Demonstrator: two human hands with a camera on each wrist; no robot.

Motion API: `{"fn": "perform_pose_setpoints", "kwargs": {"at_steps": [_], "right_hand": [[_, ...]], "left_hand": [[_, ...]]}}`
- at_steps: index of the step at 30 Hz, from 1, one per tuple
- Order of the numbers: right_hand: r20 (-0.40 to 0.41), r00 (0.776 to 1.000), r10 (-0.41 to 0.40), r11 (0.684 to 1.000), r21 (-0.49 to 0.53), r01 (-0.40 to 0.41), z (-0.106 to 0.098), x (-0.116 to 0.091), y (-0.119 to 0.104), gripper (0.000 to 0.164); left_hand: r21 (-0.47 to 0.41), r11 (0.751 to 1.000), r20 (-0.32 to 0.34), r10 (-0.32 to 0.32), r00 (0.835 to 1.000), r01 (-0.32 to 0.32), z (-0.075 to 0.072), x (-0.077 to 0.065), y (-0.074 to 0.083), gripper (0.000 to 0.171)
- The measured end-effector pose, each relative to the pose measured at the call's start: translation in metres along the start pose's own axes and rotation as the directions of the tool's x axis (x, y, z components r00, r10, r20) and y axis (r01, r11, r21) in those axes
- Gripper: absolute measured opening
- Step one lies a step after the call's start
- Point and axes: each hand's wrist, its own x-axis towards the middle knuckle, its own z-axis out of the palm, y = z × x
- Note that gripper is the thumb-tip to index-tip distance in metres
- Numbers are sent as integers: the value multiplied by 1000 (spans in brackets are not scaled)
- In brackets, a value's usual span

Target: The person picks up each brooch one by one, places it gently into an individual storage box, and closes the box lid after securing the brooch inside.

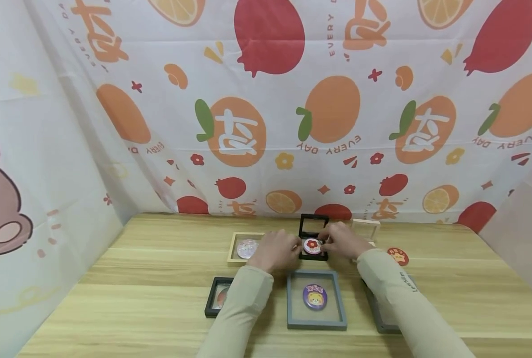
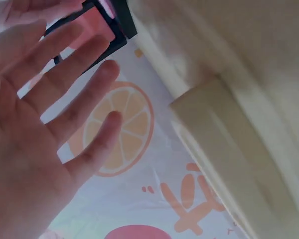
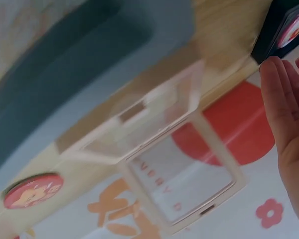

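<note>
A small black frame (image 1: 313,257) stands with its lid raised near the back of the table. In its lower half lies a round white badge (image 1: 312,245) with a red flower. My left hand (image 1: 278,249) is at the frame's left side, its fingers spread and fairly straight in the left wrist view. From the right, my right hand (image 1: 344,239) reaches to the badge's edge. Its fingers look straight in the right wrist view, by the dark frame corner (image 3: 269,42). Whether the fingertips press the badge or only the frame is hard to see.
A wooden-coloured frame (image 1: 231,248) with a pale badge is left of my left hand. Nearer stand a black frame (image 1: 210,303), a grey-blue frame (image 1: 316,325) with a purple bear badge, and a dark grey frame (image 1: 382,318). A cream open frame (image 3: 204,134) and red badge (image 1: 398,256) lie right.
</note>
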Motion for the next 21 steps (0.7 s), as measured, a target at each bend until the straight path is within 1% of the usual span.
{"fn": "perform_pose_setpoints", "kwargs": {"at_steps": [3,5,8,13,17,21], "right_hand": [[-5,1000,31,999,17,-31,-4,-4,6,13],[-13,999,31,1000,2,-31,-6,-6,10,13],[-32,999,13,999,-30,-14,-7,-9,13,14],[-30,1000,10,998,-61,-12,-8,-10,16,18],[-30,999,35,997,-72,-37,-9,-11,17,23],[-43,996,73,996,-55,-75,-11,-10,17,26]], "left_hand": [[21,1000,-39,-17,999,18,-2,4,-2,20],[37,999,-54,-17,998,19,-2,6,-3,16],[48,999,-69,-18,997,21,-2,8,-4,15],[26,999,-90,-37,995,39,1,6,-8,15],[-6,998,-98,-56,994,56,-1,5,-9,18],[-9,998,-106,-61,993,60,-5,8,-9,23]]}}
